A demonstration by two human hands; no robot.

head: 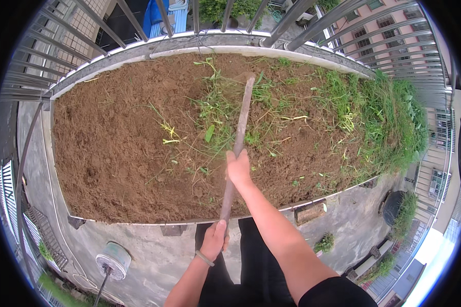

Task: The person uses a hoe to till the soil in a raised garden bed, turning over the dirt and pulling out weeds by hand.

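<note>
Both of my hands grip a long wooden tool handle (243, 119) that slants out over a raised planter bed (111, 153) of loose brown soil. My left hand (214, 238), with a pale bangle at the wrist, holds the near end by the bed's front edge. Farther up the shaft, my right hand (238, 168) is wrapped around it. The handle's far end lies over soil and pulled greenery near the back of the bed; a tool head there is blurred, so its kind is unclear. Loose green weeds (219, 111) lie left of the shaft.
Dense grass (392, 119) grows at the bed's right end. Metal railings (196, 19) run behind the bed above a drop. A white bucket (113, 261) with a stick in it stands on the concrete floor (157, 264), and a dark round pot (393, 207) is at right.
</note>
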